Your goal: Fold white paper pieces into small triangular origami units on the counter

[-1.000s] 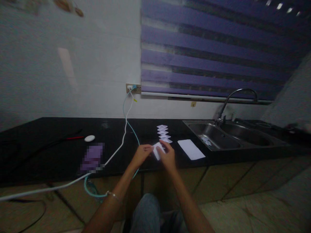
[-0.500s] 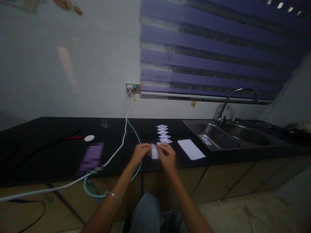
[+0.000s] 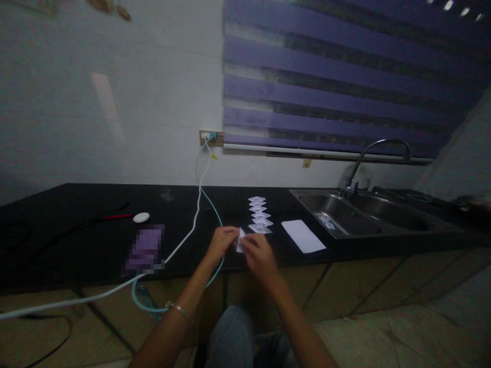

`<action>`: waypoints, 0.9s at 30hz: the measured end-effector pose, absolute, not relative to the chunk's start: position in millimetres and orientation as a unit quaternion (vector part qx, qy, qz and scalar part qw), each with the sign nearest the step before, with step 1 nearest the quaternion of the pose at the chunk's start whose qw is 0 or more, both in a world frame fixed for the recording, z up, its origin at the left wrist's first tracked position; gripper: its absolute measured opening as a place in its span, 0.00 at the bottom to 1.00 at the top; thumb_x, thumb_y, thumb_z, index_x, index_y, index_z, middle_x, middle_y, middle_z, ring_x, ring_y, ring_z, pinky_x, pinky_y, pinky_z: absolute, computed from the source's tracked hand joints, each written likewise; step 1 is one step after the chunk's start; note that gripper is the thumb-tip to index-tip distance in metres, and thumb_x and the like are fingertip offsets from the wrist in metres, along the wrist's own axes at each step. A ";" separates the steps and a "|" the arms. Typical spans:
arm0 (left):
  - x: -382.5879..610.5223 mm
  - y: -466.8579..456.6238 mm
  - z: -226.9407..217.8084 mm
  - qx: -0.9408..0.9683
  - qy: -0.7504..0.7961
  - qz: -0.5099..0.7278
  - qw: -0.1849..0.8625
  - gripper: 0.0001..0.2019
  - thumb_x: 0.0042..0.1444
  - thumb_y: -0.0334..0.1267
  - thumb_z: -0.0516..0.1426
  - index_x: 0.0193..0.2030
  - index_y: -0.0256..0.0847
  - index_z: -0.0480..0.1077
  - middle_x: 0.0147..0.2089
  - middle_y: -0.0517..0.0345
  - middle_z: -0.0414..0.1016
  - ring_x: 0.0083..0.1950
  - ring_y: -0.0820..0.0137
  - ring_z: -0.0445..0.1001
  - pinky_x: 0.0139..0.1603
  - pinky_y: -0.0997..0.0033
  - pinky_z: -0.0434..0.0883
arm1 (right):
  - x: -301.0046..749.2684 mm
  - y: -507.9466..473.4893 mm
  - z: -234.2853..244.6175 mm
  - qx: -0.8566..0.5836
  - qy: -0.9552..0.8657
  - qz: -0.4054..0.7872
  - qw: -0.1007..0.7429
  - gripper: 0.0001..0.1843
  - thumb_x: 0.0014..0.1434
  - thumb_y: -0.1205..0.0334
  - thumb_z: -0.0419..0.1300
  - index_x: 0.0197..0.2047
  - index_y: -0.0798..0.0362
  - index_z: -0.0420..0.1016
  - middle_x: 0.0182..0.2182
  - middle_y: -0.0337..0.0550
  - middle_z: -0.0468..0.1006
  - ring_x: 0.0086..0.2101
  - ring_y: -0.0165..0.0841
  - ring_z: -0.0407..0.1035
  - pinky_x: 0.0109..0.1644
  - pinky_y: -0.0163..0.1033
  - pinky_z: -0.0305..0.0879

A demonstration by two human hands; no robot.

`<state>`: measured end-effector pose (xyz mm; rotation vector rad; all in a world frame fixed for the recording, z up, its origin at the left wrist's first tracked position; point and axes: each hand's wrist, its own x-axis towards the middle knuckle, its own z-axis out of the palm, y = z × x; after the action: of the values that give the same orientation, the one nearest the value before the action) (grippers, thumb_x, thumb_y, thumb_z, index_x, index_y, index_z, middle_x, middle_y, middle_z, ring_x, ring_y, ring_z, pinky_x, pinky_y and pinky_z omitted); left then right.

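Both my hands meet over the front edge of a black countertop (image 3: 76, 240). My left hand (image 3: 222, 242) and my right hand (image 3: 258, 256) are closed on a small white piece of paper (image 3: 240, 239), which shows only as a sliver between the fingers. Just beyond the hands, a row of several small folded white paper pieces (image 3: 260, 213) runs away from me on the counter. A flat white sheet (image 3: 303, 236) lies to their right.
A steel sink (image 3: 345, 217) with a curved tap (image 3: 378, 148) sits at the right. White and teal cables (image 3: 199, 194) run from a wall socket (image 3: 210, 138) across the counter. A small white oval object (image 3: 141, 217) and a blurred purple item (image 3: 146, 249) lie at the left.
The paper between my hands has gone from spread wide to a narrow sliver. My right hand has slid left over it. The view shifted very slightly.
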<state>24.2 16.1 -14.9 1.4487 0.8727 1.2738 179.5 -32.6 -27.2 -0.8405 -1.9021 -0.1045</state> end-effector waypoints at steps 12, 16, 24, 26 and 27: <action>27.4 12.4 -9.3 0.564 0.326 0.507 0.564 0.11 0.46 0.40 0.61 0.22 0.32 0.72 0.19 0.60 0.67 0.21 0.77 0.62 0.24 0.78 0.59 | 188.9 -31.6 -25.5 -0.322 -0.830 -0.055 0.452 0.24 0.57 0.79 0.51 0.53 0.50 0.70 0.48 0.49 0.74 0.48 0.40 0.63 0.49 0.49 0.67; 28.0 14.7 -11.5 0.553 0.327 0.509 0.573 0.13 0.46 0.43 0.62 0.23 0.32 0.72 0.20 0.59 0.68 0.21 0.77 0.63 0.23 0.78 0.59 | 191.9 -30.9 -27.9 -0.325 -0.829 -0.055 0.451 0.24 0.57 0.78 0.52 0.53 0.49 0.70 0.48 0.49 0.74 0.48 0.40 0.63 0.50 0.50 0.66; 27.3 20.2 -20.5 0.591 0.378 0.505 0.504 0.18 0.44 0.49 0.64 0.31 0.31 0.77 0.24 0.53 0.76 0.23 0.73 0.68 0.24 0.77 0.62 | 190.5 -34.6 -24.7 -0.323 -0.827 -0.034 0.460 0.23 0.56 0.77 0.53 0.52 0.49 0.72 0.48 0.49 0.74 0.49 0.40 0.63 0.52 0.52 0.64; 26.9 20.4 -21.3 0.597 0.375 0.510 0.494 0.18 0.44 0.49 0.64 0.32 0.32 0.77 0.27 0.51 0.78 0.26 0.71 0.72 0.26 0.75 0.65 | 189.6 -38.1 -20.6 -0.324 -0.821 -0.006 0.469 0.21 0.56 0.75 0.55 0.52 0.49 0.72 0.48 0.48 0.74 0.50 0.40 0.63 0.54 0.51 0.62; 26.7 20.6 -21.7 0.599 0.375 0.513 0.488 0.18 0.44 0.48 0.64 0.32 0.32 0.77 0.28 0.50 0.78 0.27 0.70 0.73 0.27 0.75 0.66 | 189.4 -39.4 -18.1 -0.328 -0.813 0.010 0.481 0.20 0.56 0.73 0.55 0.51 0.49 0.73 0.49 0.48 0.74 0.51 0.40 0.63 0.54 0.51 0.61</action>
<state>26.7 20.6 -21.7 1.4560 0.9106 1.2473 189.4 -39.4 -18.1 -0.7995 -1.9831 0.0254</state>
